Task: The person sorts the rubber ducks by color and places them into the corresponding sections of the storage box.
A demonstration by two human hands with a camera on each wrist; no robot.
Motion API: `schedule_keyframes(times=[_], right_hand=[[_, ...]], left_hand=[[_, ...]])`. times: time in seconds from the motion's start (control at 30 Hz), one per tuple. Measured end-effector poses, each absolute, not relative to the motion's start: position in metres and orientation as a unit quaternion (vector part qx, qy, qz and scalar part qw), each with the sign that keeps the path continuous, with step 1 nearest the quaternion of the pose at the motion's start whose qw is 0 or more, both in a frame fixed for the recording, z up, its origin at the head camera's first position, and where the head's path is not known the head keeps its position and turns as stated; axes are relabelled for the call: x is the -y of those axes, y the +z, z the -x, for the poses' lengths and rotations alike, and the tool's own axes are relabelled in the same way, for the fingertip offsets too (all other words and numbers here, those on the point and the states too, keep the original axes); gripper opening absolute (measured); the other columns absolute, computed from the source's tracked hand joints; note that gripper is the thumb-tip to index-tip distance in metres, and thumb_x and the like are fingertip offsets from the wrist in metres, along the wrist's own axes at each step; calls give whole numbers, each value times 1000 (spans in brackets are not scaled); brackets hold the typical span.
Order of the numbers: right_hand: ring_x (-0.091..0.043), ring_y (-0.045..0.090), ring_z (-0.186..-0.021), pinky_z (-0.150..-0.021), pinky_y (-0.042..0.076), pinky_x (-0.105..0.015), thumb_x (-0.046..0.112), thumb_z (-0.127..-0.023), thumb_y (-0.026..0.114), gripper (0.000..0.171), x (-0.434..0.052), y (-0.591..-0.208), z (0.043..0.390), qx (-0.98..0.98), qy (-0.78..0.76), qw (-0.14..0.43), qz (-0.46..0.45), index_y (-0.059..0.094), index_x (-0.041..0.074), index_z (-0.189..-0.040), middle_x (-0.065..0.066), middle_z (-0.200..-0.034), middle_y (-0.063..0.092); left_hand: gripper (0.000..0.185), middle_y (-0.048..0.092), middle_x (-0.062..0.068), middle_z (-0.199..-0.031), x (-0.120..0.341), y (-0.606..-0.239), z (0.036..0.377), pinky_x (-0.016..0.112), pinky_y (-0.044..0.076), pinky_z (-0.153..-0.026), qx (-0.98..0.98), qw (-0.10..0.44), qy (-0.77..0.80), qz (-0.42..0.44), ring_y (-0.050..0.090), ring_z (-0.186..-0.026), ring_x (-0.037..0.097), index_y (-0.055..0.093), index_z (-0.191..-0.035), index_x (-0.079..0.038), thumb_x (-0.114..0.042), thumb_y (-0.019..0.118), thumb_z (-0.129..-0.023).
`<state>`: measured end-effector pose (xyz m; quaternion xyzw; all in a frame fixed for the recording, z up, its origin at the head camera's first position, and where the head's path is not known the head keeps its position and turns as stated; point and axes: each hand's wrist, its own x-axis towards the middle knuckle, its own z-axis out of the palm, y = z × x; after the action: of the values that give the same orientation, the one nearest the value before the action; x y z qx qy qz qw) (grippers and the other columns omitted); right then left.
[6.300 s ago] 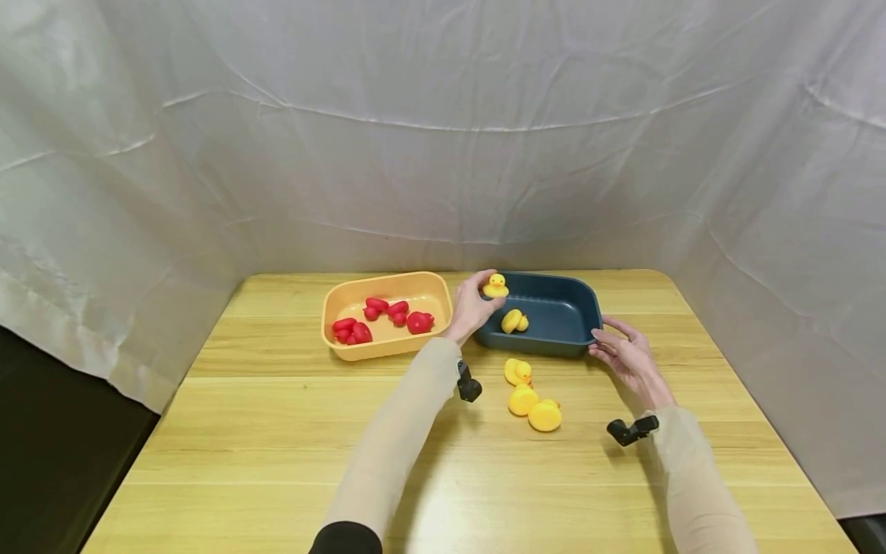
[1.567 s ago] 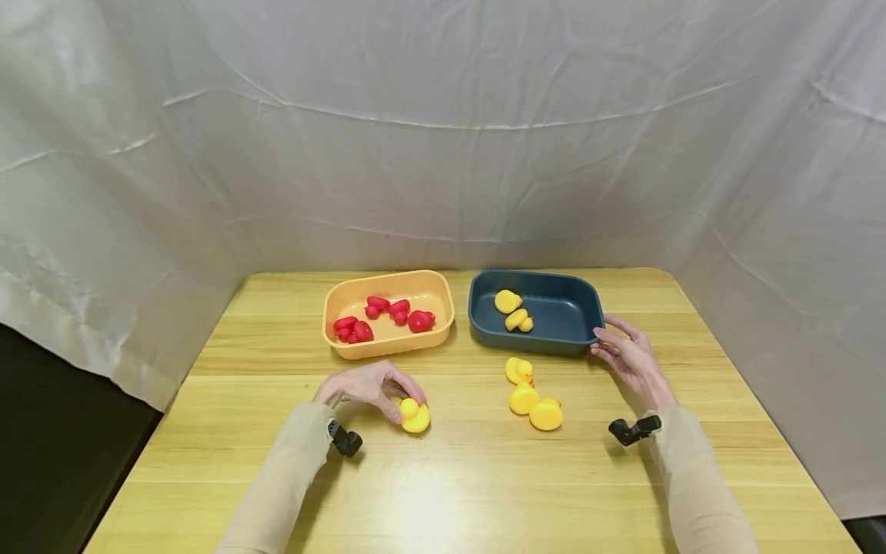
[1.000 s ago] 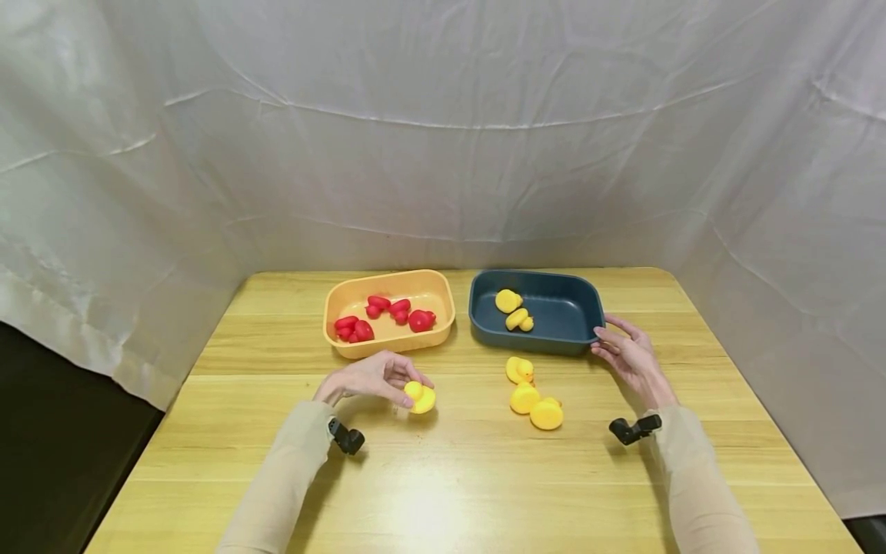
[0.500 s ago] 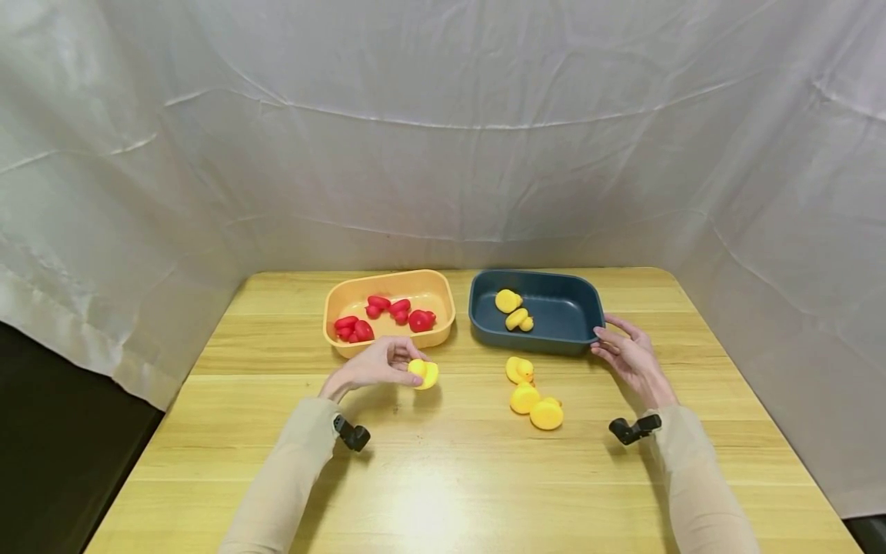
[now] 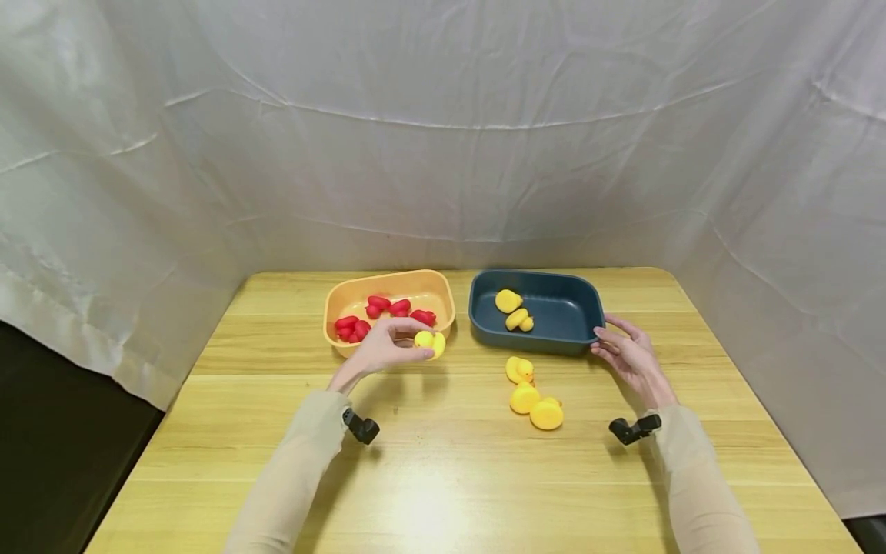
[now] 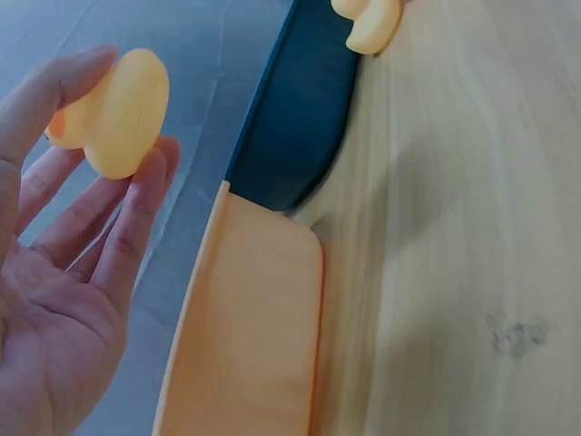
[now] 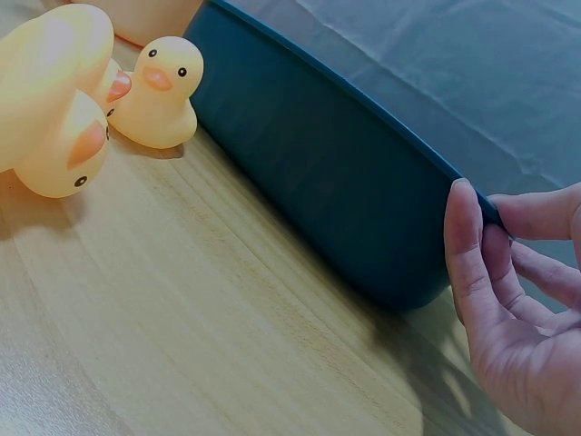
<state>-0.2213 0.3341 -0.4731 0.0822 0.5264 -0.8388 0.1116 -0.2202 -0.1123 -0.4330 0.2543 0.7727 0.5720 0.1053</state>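
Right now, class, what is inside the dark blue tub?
Two yellow ducks lie inside the dark blue tub, near its left end. Its near wall hides part of the floor.

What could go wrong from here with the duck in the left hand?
1. The left hand pinches the duck only at the fingertips, so it may slip.
2. It hangs by the orange bin that holds red toys; let go here, it could land with them, not in the blue bin with the other ducks.
3. The right hand grips just one corner of the blue bin, so a bump could swing it.
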Motion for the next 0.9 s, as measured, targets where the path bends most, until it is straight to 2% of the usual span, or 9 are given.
schedule_keyframes(times=[0.17, 0.4, 0.5, 0.7, 0.9], right_hand=[[-15, 64, -68, -66, 56, -24, 7, -86, 56, 69, -334, -472, 221, -536, -832, 115, -84, 16, 8, -142, -5, -85, 65], [-15, 64, -69, -67, 56, -24, 8, -86, 56, 69, -335, -473, 221, -536, -832, 119, -84, 17, 8, -142, -3, -84, 65], [-15, 64, -69, -67, 56, -25, 8, -86, 57, 69, -335, -474, 222, -537, -831, 119, -83, 17, 8, -142, -3, -83, 65], [-15, 64, -69, -67, 56, -25, 8, -85, 58, 70, -335, -475, 223, -540, -829, 116, -83, 17, 8, -142, -2, -82, 65], [-15, 64, -70, -68, 56, -25, 9, -85, 58, 70, -336, -477, 223, -541, -829, 116, -86, 18, 9, -142, -3, -88, 64]], left_hand=[[37, 65, 2, -100, 104, -421, 223, 27, 53, -84, -785, 80, 569, -233, 63, -89, 17, 65, -104, -18, -26, 76, -69], [36, 65, 8, -102, 90, -393, 215, 26, 52, -83, -792, 49, 558, -242, 62, -91, 20, 63, -108, -7, -16, 71, -75], [32, 65, 8, -101, 85, -387, 215, 28, 52, -83, -808, 30, 536, -242, 61, -90, 18, 64, -106, -7, -17, 70, -76], [33, 64, 8, -100, 74, -392, 224, 27, 53, -82, -808, 15, 542, -230, 60, -90, 18, 63, -106, -7, -21, 69, -77], [40, 64, 5, -105, 63, -409, 243, 31, 52, -86, -801, 11, 563, -202, 62, -96, 19, 63, -108, -14, -32, 72, -73]])
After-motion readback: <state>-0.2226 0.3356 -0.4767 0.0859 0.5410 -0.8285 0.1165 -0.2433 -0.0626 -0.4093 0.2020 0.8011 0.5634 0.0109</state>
